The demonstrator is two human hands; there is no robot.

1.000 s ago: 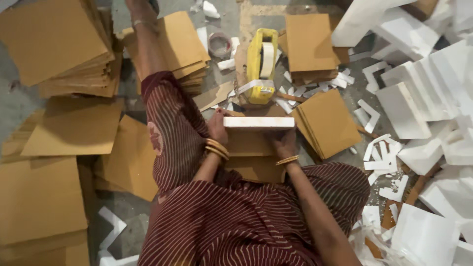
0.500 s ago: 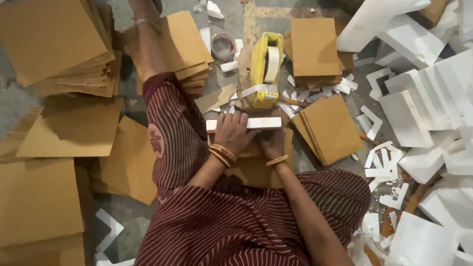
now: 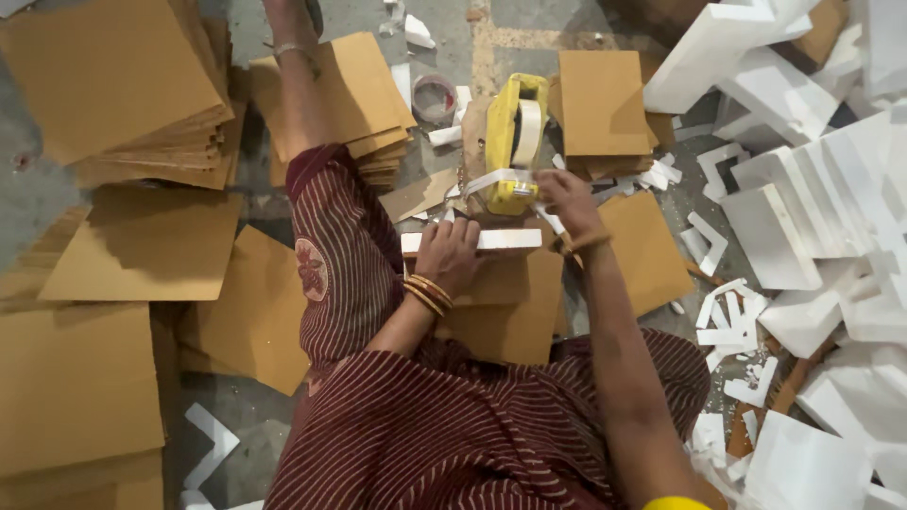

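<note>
Cardboard sheets (image 3: 113, 85) lie stacked around you on the floor, white foam offcuts (image 3: 812, 208) to your right. Your left hand (image 3: 452, 253) presses flat on the white foam block (image 3: 505, 240); your right hand (image 3: 564, 194) pinches tape at the yellow tape dispenser (image 3: 515, 142).
</note>
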